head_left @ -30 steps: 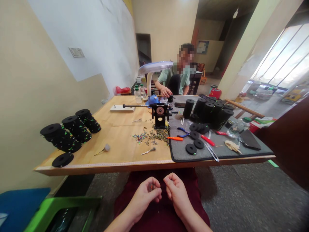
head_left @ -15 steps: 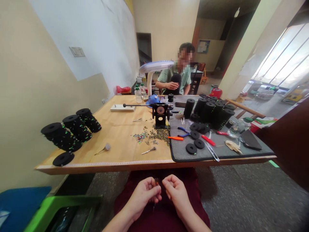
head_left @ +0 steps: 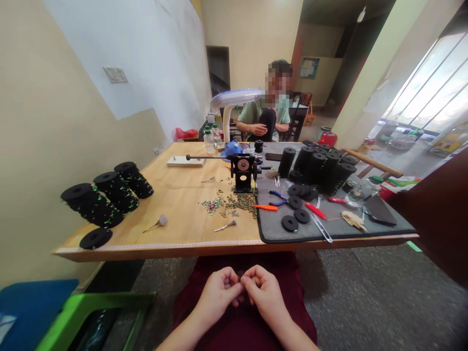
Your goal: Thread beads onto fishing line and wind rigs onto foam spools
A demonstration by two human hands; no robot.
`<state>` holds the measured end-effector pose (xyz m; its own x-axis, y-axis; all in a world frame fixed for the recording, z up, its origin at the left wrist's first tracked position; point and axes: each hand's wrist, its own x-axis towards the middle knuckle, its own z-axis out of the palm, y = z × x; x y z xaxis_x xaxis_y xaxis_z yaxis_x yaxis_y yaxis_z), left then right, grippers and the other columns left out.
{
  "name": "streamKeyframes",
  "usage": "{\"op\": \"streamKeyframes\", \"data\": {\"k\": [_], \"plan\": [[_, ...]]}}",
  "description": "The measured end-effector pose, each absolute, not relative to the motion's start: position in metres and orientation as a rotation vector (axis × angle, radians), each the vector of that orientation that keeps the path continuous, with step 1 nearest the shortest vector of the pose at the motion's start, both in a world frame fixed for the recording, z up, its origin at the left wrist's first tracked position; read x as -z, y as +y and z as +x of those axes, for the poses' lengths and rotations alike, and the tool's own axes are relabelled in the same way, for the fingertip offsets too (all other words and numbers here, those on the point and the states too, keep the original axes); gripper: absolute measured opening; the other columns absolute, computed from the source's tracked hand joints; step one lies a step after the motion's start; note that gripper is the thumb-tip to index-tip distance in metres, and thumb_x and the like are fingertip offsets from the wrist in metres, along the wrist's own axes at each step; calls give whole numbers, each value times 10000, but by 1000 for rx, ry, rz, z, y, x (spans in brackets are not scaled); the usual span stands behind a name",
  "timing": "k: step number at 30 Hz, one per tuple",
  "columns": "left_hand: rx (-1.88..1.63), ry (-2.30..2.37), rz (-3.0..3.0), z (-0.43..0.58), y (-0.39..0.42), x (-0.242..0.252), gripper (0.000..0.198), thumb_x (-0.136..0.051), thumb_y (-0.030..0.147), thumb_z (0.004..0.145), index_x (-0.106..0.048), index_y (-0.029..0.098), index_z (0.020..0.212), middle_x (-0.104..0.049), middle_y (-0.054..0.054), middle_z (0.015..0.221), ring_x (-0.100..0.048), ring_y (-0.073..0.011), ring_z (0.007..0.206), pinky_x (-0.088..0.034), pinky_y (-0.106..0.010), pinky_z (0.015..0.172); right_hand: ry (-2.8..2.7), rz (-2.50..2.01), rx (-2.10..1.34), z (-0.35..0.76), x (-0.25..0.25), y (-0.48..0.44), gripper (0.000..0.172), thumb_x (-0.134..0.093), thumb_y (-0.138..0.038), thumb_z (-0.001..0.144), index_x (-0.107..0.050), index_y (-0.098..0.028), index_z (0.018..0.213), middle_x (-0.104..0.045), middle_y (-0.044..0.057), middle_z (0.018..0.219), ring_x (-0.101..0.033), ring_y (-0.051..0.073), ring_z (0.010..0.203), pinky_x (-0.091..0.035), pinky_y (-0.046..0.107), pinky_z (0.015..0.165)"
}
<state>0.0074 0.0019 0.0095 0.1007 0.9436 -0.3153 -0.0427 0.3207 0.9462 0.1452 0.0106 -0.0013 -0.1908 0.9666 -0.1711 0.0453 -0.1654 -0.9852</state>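
Above the dark red cloth (head_left: 241, 336) over my lap, my left hand (head_left: 222, 291) and my right hand (head_left: 262, 291) meet at the fingertips. Both are closed in a pinch, with thumbs against the forefingers. Whatever lies between them is too small and too hidden by the fingers to name. The nearest things on the table beyond are a thin tool with a tufted grey head (head_left: 225, 225), a heap of small brass-coloured pieces (head_left: 244, 202), tiny coloured beads (head_left: 212, 206) and an orange-handled tool (head_left: 266, 207).
Foam spools stand stacked on the table's left (head_left: 109, 197) and right (head_left: 317, 168). A black winding machine (head_left: 243, 171) stands mid-table before a lamp (head_left: 236, 99). Pliers (head_left: 278, 199) and tweezers (head_left: 321, 230) lie on the grey mat (head_left: 270, 231). A person (head_left: 258, 119) sits across; a green stool (head_left: 73, 312) is at lower left.
My right hand has moved left, so its fingertips now meet my left hand's. The small orange-tipped thing seen in my left hand is now hidden. The person opposite has shifted their arm.
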Motion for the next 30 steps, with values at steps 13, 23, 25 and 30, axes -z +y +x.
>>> {"op": "streamKeyframes", "data": {"k": [13, 23, 25, 30], "plan": [[-978, 1145, 879, 9, 2, -12, 308, -765, 328, 620, -503, 167, 646, -572, 41, 522, -581, -120, 478, -452, -212, 453, -1219, -1250, -1511, 143, 2, 14, 323, -637, -462, 717, -491, -183, 645, -412, -103, 363, -299, 44, 322, -222, 179, 367], [-940, 1000, 588, 5, 3, -14, 237, -768, 285, 652, -608, 120, 707, -587, 8, 615, -562, -87, 548, -446, -188, 520, -1060, -1225, -1653, 144, 7, 18, 404, -670, -542, 658, -493, -179, 662, -403, -111, 331, -255, 34, 304, -159, 177, 353], [-961, 1011, 579, 5, 4, -13, 230, -762, 287, 654, -606, 125, 702, -575, 17, 603, -550, -84, 540, -429, -182, 505, -1056, -1234, -1652, 145, 7, 18, 416, -669, -556, 652, -489, -181, 657, -413, -107, 332, -250, 33, 304, -156, 178, 353], [-979, 1067, 667, 4, 4, -14, 239, -747, 324, 663, -599, 141, 702, -571, 24, 577, -531, -86, 523, -394, -183, 492, -1068, -1252, -1697, 147, 2, 14, 416, -668, -556, 652, -493, -179, 649, -412, -109, 327, -237, 30, 301, -137, 179, 351]]}}
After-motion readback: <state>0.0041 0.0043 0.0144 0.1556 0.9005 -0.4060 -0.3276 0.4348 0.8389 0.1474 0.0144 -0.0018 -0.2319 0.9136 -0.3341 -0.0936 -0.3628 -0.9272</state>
